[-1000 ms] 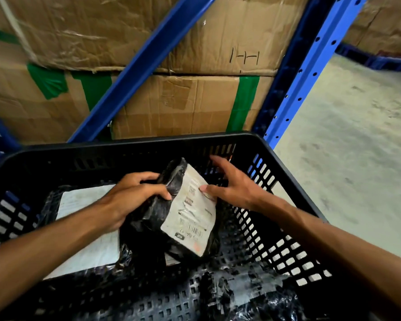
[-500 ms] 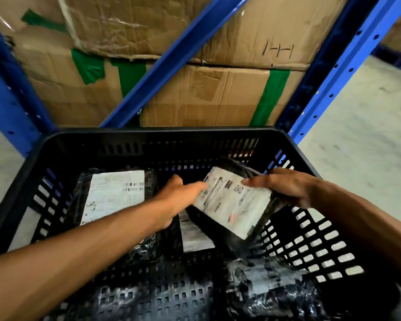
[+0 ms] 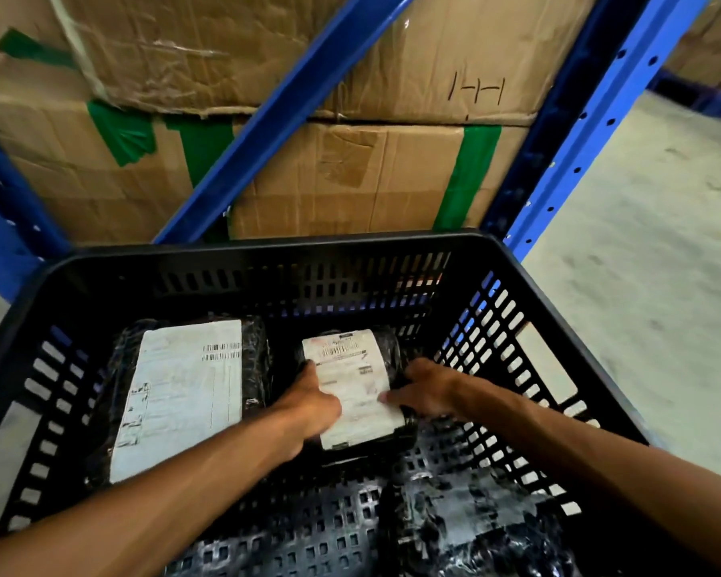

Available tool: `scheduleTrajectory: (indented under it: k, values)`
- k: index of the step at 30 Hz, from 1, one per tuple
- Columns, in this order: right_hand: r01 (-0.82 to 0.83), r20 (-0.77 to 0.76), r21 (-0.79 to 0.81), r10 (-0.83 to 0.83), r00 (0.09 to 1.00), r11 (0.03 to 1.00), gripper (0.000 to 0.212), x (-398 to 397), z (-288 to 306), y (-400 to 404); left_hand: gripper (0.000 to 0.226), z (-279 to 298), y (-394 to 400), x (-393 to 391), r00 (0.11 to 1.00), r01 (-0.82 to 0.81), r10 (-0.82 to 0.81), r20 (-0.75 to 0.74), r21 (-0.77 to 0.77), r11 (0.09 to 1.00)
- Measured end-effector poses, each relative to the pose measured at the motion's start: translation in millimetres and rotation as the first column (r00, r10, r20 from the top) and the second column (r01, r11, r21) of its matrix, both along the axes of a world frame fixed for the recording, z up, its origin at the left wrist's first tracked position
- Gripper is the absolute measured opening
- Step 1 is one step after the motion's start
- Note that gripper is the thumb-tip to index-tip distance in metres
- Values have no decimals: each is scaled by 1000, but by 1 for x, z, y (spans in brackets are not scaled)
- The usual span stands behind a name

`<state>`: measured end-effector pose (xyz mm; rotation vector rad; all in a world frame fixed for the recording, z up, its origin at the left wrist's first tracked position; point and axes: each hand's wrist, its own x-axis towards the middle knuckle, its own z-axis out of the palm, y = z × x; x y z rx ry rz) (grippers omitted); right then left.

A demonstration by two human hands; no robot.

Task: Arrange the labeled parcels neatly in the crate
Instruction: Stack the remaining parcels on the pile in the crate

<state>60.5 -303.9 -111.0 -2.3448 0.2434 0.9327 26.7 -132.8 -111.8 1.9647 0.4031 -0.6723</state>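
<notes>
A black perforated crate (image 3: 267,256) fills the lower view. A small black parcel with a white label (image 3: 352,383) lies flat on the crate floor near the middle, label up. My left hand (image 3: 309,403) presses on its left side and my right hand (image 3: 427,391) holds its right edge. To its left lies a larger black parcel with a big white label (image 3: 184,393), also label up. A third black wrapped parcel (image 3: 467,522) sits at the near right corner, its label blurred.
Blue shelving uprights (image 3: 558,160) and a diagonal brace (image 3: 275,122) stand just behind the crate, with stacked cardboard boxes (image 3: 350,177) taped in green. Concrete floor (image 3: 642,251) opens to the right.
The small parcel went from tilted and lifted between my hands to lying flat on the crate floor beside the large parcel. Both hands moved down with it.
</notes>
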Motion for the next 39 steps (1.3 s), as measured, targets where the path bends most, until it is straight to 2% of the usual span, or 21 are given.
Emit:
scheduleTrajectory:
  k: [2,7,10,12,14,15,17,19,21,23,25,26,28,30,32,34,35,37,39]
  values:
    - [-35,2,-32,35,999,999,25,2,0,5,83,-11,-3,-4,1000,4,-5,18,52,999]
    - [-42,55,-11,43,998,999,36,8,-13,-7,79,-12,-3,-4,995,-56,51,81,52,997]
    - [-52,90,-17,53,995,999,23,11,-20,-11,75,-15,-2,-3,996,3,-9,90,72,997]
    - [-62,116,-35,66,991,997,28,11,-24,-11,74,-17,-1,-3,994,46,-55,96,95,994]
    - [-139,121,-101,151,981,985,38,11,-21,-14,75,-13,-1,-6,984,125,-141,104,152,981]
    - [-217,113,-168,237,965,962,34,11,-14,-16,76,-9,-2,-10,970,182,-210,122,204,962]
    - [-402,6,-301,423,906,865,29,8,18,-17,79,-1,-7,-19,903,302,-370,219,291,908]
    - [-571,-213,-319,530,821,757,38,0,53,-14,76,8,-12,-28,807,452,-531,257,308,837]
    - [-716,-422,-267,590,688,645,61,-14,73,-10,65,14,-16,-35,714,601,-669,209,309,737]
    - [-800,-537,-214,617,576,561,83,-34,74,-10,57,18,-16,-40,661,684,-738,135,298,666]
    - [-846,-559,-200,651,513,494,87,-56,62,-14,58,20,-16,-42,623,745,-780,64,255,616]
    - [-844,-537,-204,665,520,496,82,-61,58,-17,60,20,-16,-44,590,781,-807,40,225,582]
    - [-802,-448,-183,678,583,569,67,-61,58,-26,69,17,-16,-48,541,831,-841,21,138,539]
    - [-727,-312,-151,665,678,670,49,-50,62,-38,80,10,-17,-51,577,815,-815,47,39,579]
    - [-693,-232,-166,655,719,702,50,-43,65,-46,81,-1,-23,-53,676,731,-725,131,3,682]
    - [-686,-244,-220,641,727,694,60,-42,59,-51,72,-8,-29,-54,782,606,-588,208,-32,795]
    - [-676,-229,-234,636,737,699,59,-42,54,-53,66,-10,-31,-53,816,554,-531,228,-47,831]
    - [-635,-157,-251,616,772,731,52,-39,54,-58,60,-8,-29,-49,865,469,-434,251,-100,878]
    - [-561,-73,-223,560,825,797,49,-28,69,-63,55,1,-20,-37,918,346,-274,285,-242,907]
